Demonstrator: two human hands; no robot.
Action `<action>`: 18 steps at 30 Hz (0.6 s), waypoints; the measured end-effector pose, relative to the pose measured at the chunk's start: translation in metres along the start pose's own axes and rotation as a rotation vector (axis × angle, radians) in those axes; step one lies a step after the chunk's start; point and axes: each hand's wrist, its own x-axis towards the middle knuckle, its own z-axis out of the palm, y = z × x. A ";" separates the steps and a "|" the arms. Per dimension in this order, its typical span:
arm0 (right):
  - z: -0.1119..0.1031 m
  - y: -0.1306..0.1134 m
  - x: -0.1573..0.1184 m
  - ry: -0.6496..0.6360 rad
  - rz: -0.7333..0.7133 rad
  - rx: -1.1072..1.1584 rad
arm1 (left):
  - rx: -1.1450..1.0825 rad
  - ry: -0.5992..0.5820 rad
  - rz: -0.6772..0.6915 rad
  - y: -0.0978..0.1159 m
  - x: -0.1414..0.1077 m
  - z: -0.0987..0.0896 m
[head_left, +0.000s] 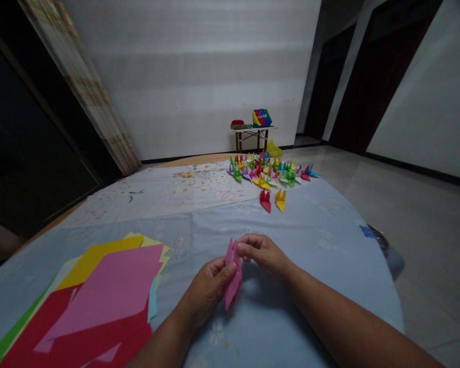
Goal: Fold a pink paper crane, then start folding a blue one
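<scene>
A folded piece of pink origami paper (232, 289) is held upright above the tablecloth, narrow and pointed at both ends. My left hand (210, 283) pinches its middle from the left, thumb across the front. At its upper right, my right hand (262, 253) has thumb and fingertips closed on one of the top points. Beyond my hands, a red folded paper crane (265, 201) and a yellow paper crane (280, 200) stand side by side. Left of my hands lies a loose stack of coloured sheets, with a pink sheet (118, 286) on top.
Many-coloured paper cranes (268, 171) crowd the far right of the round table, covered by a pale blue cloth (318, 255). Red sheets (95, 347) and a yellow sheet (95, 255) spread at the left. A small stand (253, 129) holds a colourful box (261, 118) by the wall.
</scene>
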 end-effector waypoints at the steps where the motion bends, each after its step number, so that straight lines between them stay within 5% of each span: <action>1: 0.000 -0.001 0.000 0.004 0.006 -0.004 | 0.022 0.016 0.012 -0.001 0.001 0.000; 12: 0.002 0.000 0.002 0.025 0.040 -0.031 | 0.226 0.163 0.093 -0.001 0.001 0.004; 18: -0.001 -0.001 0.002 0.058 0.047 -0.054 | 0.188 0.147 0.061 0.001 0.000 0.004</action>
